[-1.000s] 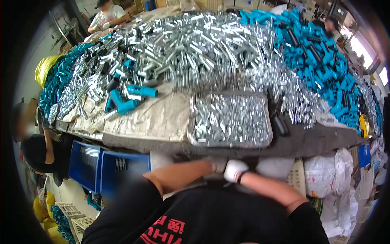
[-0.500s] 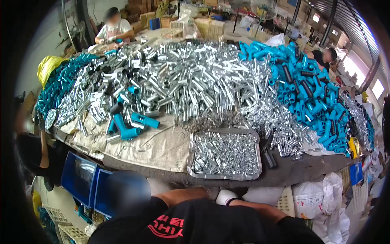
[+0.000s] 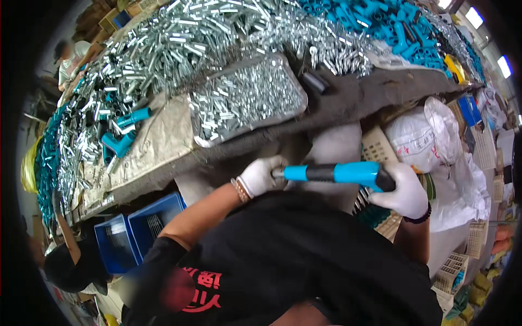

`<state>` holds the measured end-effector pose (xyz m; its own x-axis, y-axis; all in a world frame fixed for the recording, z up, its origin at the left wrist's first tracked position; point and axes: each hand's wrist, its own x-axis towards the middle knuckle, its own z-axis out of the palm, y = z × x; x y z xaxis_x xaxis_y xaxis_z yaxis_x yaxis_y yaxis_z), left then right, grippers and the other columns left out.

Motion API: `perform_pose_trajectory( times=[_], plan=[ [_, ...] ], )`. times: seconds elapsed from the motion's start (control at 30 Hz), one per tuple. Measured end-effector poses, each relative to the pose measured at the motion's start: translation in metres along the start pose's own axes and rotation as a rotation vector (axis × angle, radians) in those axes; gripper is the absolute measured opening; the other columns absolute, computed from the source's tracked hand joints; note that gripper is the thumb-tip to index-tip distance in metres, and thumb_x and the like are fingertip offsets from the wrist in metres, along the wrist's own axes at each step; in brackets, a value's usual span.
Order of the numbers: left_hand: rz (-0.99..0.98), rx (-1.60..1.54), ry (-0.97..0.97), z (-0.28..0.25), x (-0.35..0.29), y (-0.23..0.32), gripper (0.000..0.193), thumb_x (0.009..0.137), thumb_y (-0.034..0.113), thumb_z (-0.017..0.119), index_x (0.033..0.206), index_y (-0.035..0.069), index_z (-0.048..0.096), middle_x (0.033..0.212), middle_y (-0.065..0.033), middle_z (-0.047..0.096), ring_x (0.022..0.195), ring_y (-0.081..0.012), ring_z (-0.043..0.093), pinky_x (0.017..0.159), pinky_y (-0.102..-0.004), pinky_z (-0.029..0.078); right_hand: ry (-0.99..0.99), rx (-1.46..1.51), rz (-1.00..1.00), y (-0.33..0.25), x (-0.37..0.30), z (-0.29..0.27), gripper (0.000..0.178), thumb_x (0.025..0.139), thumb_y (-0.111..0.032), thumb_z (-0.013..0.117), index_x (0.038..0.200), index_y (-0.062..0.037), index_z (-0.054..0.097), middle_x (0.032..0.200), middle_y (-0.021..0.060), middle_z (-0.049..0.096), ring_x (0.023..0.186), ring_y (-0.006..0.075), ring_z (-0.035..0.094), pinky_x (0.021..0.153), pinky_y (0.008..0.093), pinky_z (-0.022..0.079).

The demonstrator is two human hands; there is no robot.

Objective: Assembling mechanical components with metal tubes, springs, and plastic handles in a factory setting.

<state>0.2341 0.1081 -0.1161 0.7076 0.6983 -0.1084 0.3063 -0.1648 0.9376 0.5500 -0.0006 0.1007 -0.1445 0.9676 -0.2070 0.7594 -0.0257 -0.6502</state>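
Above my lap, a long teal and black tool body (image 3: 353, 173) lies almost level between my two hands. My white-gloved right hand (image 3: 405, 190) is wrapped round its black, bent end. At the other end, the fingers of my gloved left hand (image 3: 263, 175) close on a short metal tip sticking out of the teal barrel. On the table's left part, two loose teal tool housings (image 3: 118, 144) rest beside a heap of silver metal tubes (image 3: 190, 32).
A metal tray (image 3: 202, 142) of small silver parts sits near the table edge, with a dark cylinder (image 3: 314, 82) beside it. More teal housings (image 3: 399, 32) pile up at the far right. Blue crates (image 3: 117, 244) stand below left, white sacks (image 3: 413, 141) at right. A co-worker (image 3: 70, 261) is at left.
My view has turned down and to the right. Both hands, earlier low and mostly hidden below the table edge, are now raised with the teal and black tool body between them.
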Motion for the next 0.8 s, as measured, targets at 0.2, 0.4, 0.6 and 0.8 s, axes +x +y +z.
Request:
perform_pose_trajectory(
  times=[0.2,0.4,0.6,0.8],
  plan=[
    [0.086,0.309,0.103,-0.028,-0.003,0.037,0.051,0.075,0.015,0.079,0.121,0.004,0.060,0.098,-0.0193,0.071,0.092,-0.0327,0.071,0.081,-0.0404,0.056,-0.061,0.039,0.142,0.015,-0.006,0.027,0.027,0.074,-0.014,0.070,0.095,0.0019,0.066,0.072,0.0144,0.062,0.067,0.0178,0.061,0.065,0.0361,0.049],
    [-0.087,0.386,0.004,-0.036,-0.027,0.023,0.047,0.083,0.008,0.070,0.128,0.006,0.057,0.105,-0.0182,0.070,0.096,-0.0326,0.071,0.084,-0.0391,0.056,-0.096,0.309,0.160,0.052,0.019,0.085,0.025,0.075,-0.011,0.068,0.098,0.0011,0.065,0.075,0.0033,0.061,0.069,0.0113,0.055,0.066,0.0303,0.048],
    [-0.150,0.509,-0.019,-0.028,-0.019,-0.031,0.040,0.084,0.015,0.069,0.123,0.011,0.063,0.102,-0.0248,0.069,0.097,-0.0393,0.067,0.084,-0.0434,0.054,-0.212,0.298,0.230,0.046,0.068,0.122,0.035,0.081,-0.006,0.065,0.114,0.0049,0.061,0.090,0.0064,0.064,0.083,0.0132,0.058,0.080,0.0306,0.050],
    [-0.109,0.387,0.062,-0.046,-0.014,-0.121,0.040,0.087,0.022,0.066,0.122,0.002,0.061,0.101,-0.0227,0.070,0.095,-0.0339,0.068,0.088,-0.0410,0.053,-0.055,0.022,-0.106,0.034,0.130,0.130,0.068,0.084,-0.014,0.073,0.142,0.0060,0.044,0.123,0.0248,0.063,0.112,0.0308,0.063,0.100,0.0353,0.047]
  ],
)
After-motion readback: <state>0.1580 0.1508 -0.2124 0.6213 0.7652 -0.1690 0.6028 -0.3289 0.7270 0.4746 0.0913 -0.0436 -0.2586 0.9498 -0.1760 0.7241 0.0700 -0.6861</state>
